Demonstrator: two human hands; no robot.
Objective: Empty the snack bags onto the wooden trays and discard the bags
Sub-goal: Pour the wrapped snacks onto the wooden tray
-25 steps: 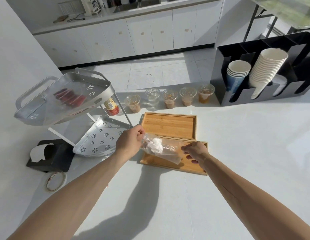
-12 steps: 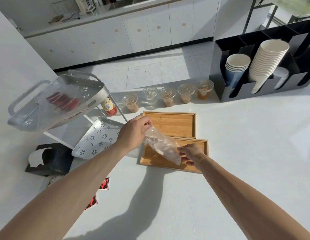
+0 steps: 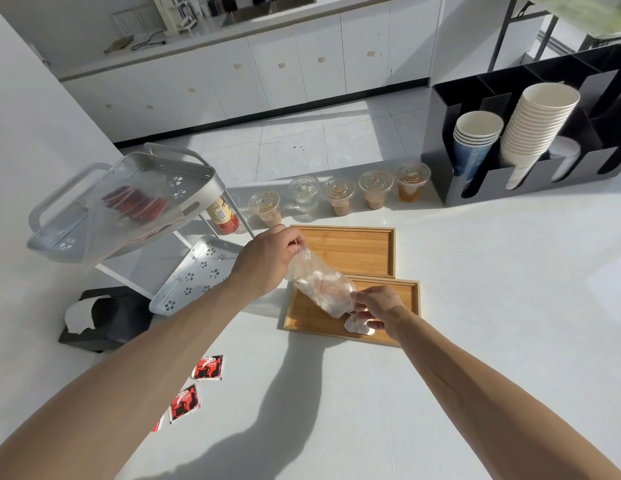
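Snack bag (image 3: 319, 285), clear plastic, tilted over near wooden tray (image 3: 408, 308); L hand (image 3: 267, 261) pinches its upper end, R hand (image 3: 378, 308) grips lower mouth. One snack (image 3: 358, 325) out on tray. Step: emptying. Next, prob. shake out rest, then bin bag. Far tray (image 3: 350, 249) bare.

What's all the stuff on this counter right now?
wooden trays: 2, tan, centre of counter
snack bag: 1, clear, tilted over near tray
snack: 1, pale, on near tray
lidded cups: 5, clear, row behind trays
metal rack: 1, silver, left
paper cup stacks: 2, white and blue, black holder, right
sachets: 3, red, near left
tissue box: 1, black, left
left hand: grips bag top
right hand: pinches bag's lower end
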